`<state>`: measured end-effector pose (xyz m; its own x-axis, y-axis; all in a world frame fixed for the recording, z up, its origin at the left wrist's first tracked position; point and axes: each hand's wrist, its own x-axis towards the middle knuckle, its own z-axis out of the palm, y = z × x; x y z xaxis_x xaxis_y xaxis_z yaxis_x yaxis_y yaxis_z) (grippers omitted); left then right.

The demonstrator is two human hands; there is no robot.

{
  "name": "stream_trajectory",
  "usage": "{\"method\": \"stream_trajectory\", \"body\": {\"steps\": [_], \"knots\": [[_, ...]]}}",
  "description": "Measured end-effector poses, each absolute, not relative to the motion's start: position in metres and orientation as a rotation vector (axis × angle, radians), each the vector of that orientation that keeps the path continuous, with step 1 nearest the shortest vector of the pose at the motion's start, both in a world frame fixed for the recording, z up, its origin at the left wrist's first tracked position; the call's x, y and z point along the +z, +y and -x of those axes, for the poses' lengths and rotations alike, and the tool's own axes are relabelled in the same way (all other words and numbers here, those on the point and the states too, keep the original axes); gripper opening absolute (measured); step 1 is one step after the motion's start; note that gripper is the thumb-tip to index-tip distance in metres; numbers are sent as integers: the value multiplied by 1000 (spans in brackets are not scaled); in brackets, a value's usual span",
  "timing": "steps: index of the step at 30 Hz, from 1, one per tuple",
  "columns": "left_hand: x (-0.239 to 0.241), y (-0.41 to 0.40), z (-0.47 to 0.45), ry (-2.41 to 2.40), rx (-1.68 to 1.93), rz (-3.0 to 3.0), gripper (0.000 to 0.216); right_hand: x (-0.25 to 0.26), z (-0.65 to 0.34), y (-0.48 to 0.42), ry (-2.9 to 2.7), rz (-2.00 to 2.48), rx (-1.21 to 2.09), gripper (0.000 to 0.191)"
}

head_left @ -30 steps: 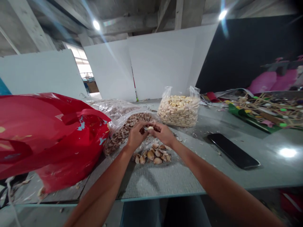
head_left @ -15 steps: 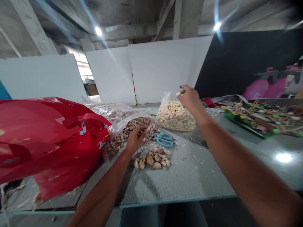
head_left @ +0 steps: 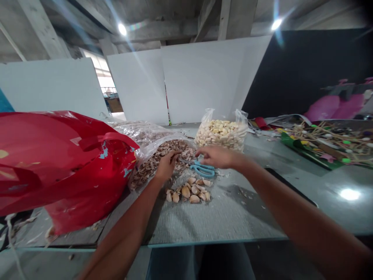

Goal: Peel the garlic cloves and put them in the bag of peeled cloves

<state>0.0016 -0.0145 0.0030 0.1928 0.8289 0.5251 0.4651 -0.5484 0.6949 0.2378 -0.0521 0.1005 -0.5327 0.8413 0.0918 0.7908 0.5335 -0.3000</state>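
My left hand is over the brown garlic skins, its thumb and fingers closed together; whatever may be in them is too small to make out. My right hand hovers above blue-handled scissors, fingers bent and a little apart, with nothing visible in them. The scissors lie on the table, blades pointing left toward the skins. Unpeeled garlic cloves are in a loose group in front of my hands. Behind my right hand stands an open clear bag of peeled garlic cloves.
A clear plastic bag of garlic skins lies open by my left hand. The large red bag fills the left of the table. Thin sticks and green material lie at right, and a dark flat object sits under my right forearm.
My right hand has moved down and left from above the peeled-clove bag to over the scissors. The peeled clove it held is gone from its fingers. My left hand stays over the skins.
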Motion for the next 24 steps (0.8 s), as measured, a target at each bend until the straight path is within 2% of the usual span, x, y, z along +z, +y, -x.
{"method": "stream_trajectory", "body": {"steps": [4,10,14,20,22,24], "knots": [[-3,-12,-1,1247,1199,-2193,36,61,-210,-66,-2805,1310,280,43],[1,-16,-3,1214,1106,-2160,26,38,-188,-59,-2894,1328,286,30],[5,-20,-5,1117,1096,-1954,32,38,-191,-35,-2522,1190,439,30],[3,-21,-8,1006,1182,-1678,56,26,-175,-6,-1817,973,1010,40],[2,-22,-10,1067,1262,-1667,57,16,-170,-4,-1679,966,1049,39],[1,-22,-11,1109,1286,-1707,49,8,-169,-5,-1598,981,1065,42]]}}
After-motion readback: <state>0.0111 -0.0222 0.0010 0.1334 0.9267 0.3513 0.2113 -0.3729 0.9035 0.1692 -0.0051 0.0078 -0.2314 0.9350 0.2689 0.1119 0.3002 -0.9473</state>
